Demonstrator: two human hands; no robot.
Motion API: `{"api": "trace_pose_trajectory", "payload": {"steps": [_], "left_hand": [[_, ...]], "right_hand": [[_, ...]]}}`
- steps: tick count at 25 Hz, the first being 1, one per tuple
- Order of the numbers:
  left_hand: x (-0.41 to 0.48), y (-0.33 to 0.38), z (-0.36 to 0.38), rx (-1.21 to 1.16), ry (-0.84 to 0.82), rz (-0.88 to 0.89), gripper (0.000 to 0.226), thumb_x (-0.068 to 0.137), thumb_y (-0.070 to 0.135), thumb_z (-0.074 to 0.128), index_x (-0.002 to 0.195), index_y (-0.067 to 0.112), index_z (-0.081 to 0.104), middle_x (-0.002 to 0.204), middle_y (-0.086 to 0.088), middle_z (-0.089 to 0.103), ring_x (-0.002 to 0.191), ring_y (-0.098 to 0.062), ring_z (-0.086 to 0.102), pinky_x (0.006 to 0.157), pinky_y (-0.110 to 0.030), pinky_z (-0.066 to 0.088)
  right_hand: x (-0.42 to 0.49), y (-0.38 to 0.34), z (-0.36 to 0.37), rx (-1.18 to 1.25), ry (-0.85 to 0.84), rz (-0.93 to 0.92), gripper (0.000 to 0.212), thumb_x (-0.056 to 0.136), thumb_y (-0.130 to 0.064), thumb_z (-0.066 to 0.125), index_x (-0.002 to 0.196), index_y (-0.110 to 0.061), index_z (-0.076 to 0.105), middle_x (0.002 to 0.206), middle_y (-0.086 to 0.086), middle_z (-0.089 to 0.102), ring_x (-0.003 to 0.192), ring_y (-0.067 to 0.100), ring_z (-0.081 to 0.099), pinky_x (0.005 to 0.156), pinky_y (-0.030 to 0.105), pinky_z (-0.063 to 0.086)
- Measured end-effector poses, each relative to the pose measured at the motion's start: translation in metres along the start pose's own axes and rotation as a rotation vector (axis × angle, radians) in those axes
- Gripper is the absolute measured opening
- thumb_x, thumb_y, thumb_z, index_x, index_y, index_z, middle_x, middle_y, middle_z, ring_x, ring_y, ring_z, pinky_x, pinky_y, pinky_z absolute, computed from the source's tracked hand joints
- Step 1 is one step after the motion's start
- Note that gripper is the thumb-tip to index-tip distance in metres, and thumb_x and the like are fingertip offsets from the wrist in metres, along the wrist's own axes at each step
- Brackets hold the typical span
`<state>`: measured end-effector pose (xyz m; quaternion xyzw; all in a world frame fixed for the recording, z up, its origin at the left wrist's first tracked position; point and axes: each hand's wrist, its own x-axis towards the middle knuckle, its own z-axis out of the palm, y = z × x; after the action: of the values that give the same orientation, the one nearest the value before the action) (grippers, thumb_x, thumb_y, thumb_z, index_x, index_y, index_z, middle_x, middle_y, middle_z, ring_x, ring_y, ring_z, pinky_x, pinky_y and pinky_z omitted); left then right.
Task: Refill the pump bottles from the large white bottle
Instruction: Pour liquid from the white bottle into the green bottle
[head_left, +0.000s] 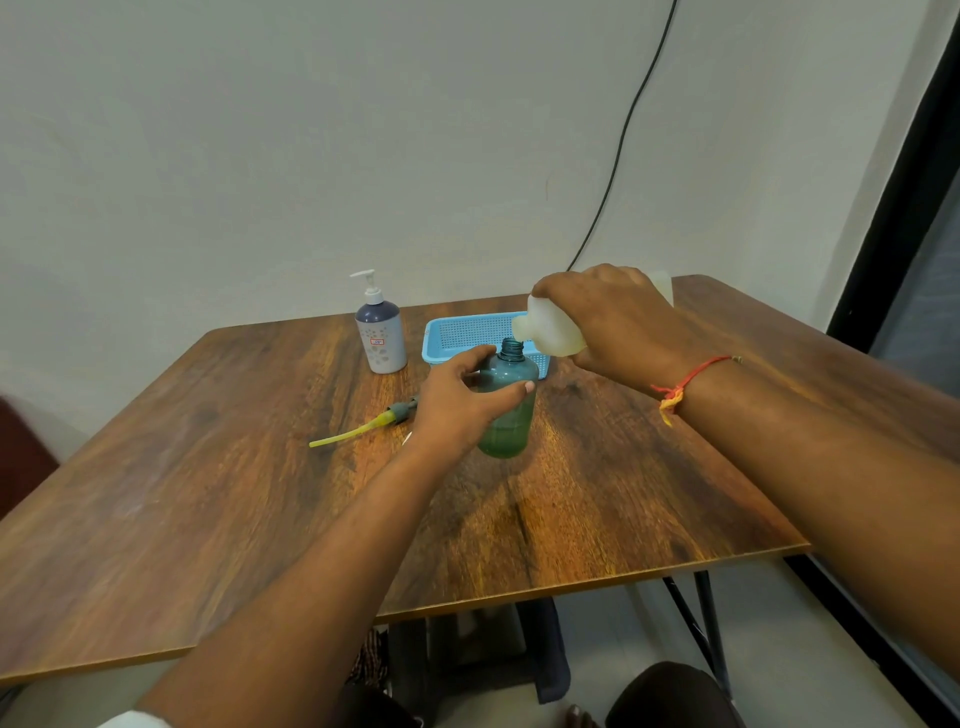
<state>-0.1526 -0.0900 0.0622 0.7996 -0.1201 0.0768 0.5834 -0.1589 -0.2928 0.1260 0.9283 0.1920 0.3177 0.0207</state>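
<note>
Two bottles meet near the middle of the brown wood-grain table (208, 467), and the pouring step looks to be in hand. The left hand (457, 410) wraps round the translucent teal plastic bottle (511, 431), which stands upright, its open threaded neck up and greenish liquid in its lower part. The right hand (618, 317) grips the large white plastic bottle (550, 327) from above. That bottle's long axis runs from its base at the upper right to its mouth at the lower left, just above the teal neck. No stream shows. The next move probably calls for tipping further with the mouth centred over the narrow neck. The grey pump head with its yellow tube (363, 428) lies on the table just left of the left hand. A capped grey-and-white pump bottle (381, 338) stands behind, beside a blue plastic basket (467, 332).
</note>
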Motion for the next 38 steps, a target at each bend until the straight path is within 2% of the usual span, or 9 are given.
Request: {"api": "trace_pose_trajectory", "payload": {"steps": [5,16,23,29,33,38], "left_hand": [[0.0,0.001,0.001,-0.021,0.011,-0.004,0.074,0.076,0.029,0.088,0.142,0.016,0.057,0.128,0.005,0.063,0.117,-0.01,0.059,0.096,-0.029,0.055],[-0.001,0.001,0.001,-0.043,0.017,-0.018,0.075,0.075,0.028,0.089,0.142,0.015,0.057,0.127,0.003,0.064,0.117,-0.011,0.06,0.099,-0.036,0.056],[-0.002,0.003,0.001,-0.04,0.007,-0.012,0.074,0.076,0.027,0.088,0.142,0.015,0.057,0.127,0.005,0.063,0.117,-0.009,0.058,0.095,-0.028,0.055],[-0.003,0.002,0.001,-0.016,0.018,-0.009,0.074,0.076,0.028,0.088,0.142,0.015,0.057,0.128,0.004,0.064,0.116,-0.01,0.059,0.1,-0.036,0.055],[-0.004,0.001,0.001,-0.013,0.013,0.002,0.073,0.076,0.027,0.088,0.142,0.015,0.058,0.126,0.005,0.065,0.116,-0.01,0.059,0.1,-0.036,0.056],[-0.005,-0.003,0.001,-0.013,0.014,0.003,0.071,0.075,0.027,0.088,0.139,0.015,0.06,0.124,0.005,0.067,0.117,-0.011,0.061,0.102,-0.039,0.055]], "right_hand": [[0.001,0.002,-0.002,-0.021,0.004,-0.009,0.073,0.075,-0.021,0.085,0.138,-0.025,0.049,0.131,0.002,0.061,0.115,0.031,0.057,0.098,0.05,0.042],[0.003,0.002,-0.003,-0.015,0.028,-0.031,0.071,0.075,-0.02,0.085,0.137,-0.024,0.051,0.13,0.003,0.062,0.115,0.032,0.057,0.097,0.051,0.041],[0.003,0.002,-0.003,-0.018,0.025,-0.039,0.071,0.076,-0.022,0.085,0.137,-0.025,0.049,0.132,0.002,0.061,0.117,0.032,0.056,0.098,0.051,0.041],[0.002,0.001,-0.002,-0.017,0.009,-0.032,0.07,0.076,-0.022,0.085,0.136,-0.024,0.051,0.131,0.003,0.062,0.115,0.032,0.057,0.098,0.051,0.042],[-0.002,-0.002,-0.003,0.069,-0.021,0.029,0.068,0.077,-0.024,0.083,0.136,-0.024,0.05,0.13,0.002,0.062,0.113,0.03,0.056,0.097,0.048,0.042],[-0.009,-0.002,0.005,0.251,-0.087,0.132,0.071,0.072,-0.029,0.085,0.133,-0.024,0.049,0.124,0.001,0.063,0.107,0.025,0.058,0.086,0.045,0.051]]}}
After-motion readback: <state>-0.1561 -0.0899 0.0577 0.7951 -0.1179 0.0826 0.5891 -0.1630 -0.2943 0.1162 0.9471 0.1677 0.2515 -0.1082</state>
